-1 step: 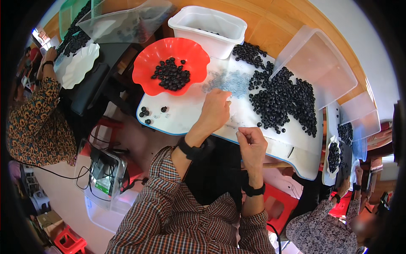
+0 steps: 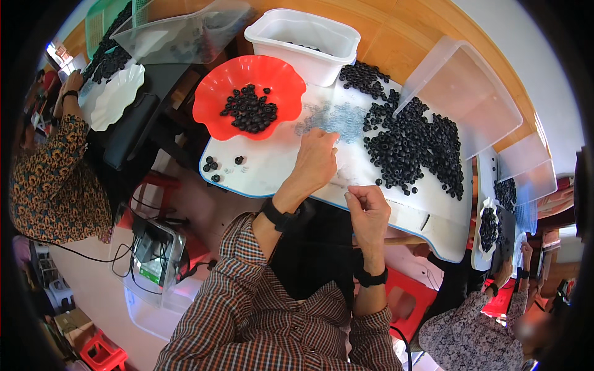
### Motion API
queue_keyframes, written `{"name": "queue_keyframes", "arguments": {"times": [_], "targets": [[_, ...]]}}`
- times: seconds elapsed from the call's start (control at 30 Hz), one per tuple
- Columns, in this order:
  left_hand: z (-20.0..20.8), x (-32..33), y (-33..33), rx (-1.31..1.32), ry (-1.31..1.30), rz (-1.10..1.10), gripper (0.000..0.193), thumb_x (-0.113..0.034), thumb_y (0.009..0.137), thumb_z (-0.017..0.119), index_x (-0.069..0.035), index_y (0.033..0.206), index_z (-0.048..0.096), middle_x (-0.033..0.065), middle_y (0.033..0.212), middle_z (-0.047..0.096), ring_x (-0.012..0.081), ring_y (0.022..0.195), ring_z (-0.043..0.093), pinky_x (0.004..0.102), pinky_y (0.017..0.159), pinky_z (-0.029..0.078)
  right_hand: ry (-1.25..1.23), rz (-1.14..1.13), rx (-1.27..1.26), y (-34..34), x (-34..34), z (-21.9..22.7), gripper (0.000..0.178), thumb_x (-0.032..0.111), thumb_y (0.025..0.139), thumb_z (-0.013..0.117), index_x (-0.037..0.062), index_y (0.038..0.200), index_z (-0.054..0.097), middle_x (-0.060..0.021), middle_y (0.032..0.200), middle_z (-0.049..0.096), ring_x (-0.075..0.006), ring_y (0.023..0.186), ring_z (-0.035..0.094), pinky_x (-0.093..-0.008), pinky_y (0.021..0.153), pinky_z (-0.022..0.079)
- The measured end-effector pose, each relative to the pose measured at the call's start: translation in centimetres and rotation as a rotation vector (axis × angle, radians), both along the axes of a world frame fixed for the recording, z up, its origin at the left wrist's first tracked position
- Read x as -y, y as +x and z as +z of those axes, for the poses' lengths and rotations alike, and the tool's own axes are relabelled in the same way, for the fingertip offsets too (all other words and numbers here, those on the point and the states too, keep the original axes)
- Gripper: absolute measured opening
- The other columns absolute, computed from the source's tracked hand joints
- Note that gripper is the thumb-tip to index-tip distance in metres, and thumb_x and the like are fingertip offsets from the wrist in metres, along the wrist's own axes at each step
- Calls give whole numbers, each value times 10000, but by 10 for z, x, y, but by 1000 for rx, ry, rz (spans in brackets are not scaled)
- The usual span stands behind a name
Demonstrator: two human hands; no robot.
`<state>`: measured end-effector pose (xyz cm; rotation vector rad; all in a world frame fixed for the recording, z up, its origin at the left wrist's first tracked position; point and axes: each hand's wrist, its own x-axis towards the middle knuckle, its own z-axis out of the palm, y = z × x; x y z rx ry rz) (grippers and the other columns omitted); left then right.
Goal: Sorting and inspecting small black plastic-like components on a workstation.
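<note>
While my right hand (image 2: 369, 207) sits closest to me, near the front edge of the white board (image 2: 278, 167), its thumb and forefinger are pinched narrow on something too small for me to make out, possibly a thread or a single bead; if that pinch slackens, I judge whatever it holds would drop off the edge into my lap and be lost against the dark cloth there. Just beyond it my left hand (image 2: 315, 161) lies on the board with fingers curled loosely downward, fingertips pressing near a pale blue patch of tiny clear beads (image 2: 337, 120); I cannot tell whether it grips any of them. Those beads are so small and so close to my fingertips that a careless sweep could scatter them across the board or mix them into the black ones. To the right of my fingers spreads the big heap of black ring-shaped beads (image 2: 411, 145), loose and unwalled on the near side, and a nudge from my wrist could roll some toward the front edge. A few stray black beads (image 2: 213, 167) lie well apart at the board's left corner, already near the rim, where a bump to the board might send them off. Farther out, the red scalloped bowl (image 2: 247, 93) holds a small pile of black beads and overhangs the board's back-left edge, so knocking it could tip it. Behind that stands the white tub (image 2: 303, 43), steady enough.
</note>
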<state>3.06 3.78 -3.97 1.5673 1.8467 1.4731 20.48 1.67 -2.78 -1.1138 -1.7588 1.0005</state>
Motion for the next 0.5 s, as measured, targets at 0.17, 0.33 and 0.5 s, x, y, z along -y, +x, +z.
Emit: {"name": "queue_keyframes", "arguments": {"times": [0.17, 0.33, 0.5], "targets": [[1, -6, 4, -211, -61, 13, 289, 6, 770, 579, 8, 1055, 634, 179, 916, 561, 373, 937, 525, 433, 845, 427, 2, -10, 4, 2, -1, -1, 92, -34, 796, 686, -9, 882, 666, -61, 793, 602, -108, 640, 575, -233, 592, 476], [-4, -6, 3, -142, -48, 45, 181, -57, 764, 652, -4, 935, 630, 165, 884, 565, 350, 881, 549, 423, 775, 441, 34, -23, 18, 7, -4, -6, 98, -40, 790, 687, -8, 880, 663, -64, 789, 600, -110, 625, 564, -235, 581, 471], [-7, -13, 5, -203, -63, 97, 169, -103, 768, 684, -33, 915, 637, 144, 838, 564, 334, 846, 559, 423, 717, 450, 33, -21, 29, 7, -3, -7, 99, -42, 786, 687, -7, 873, 657, -65, 782, 594, -112, 617, 557, -242, 573, 468]]}}
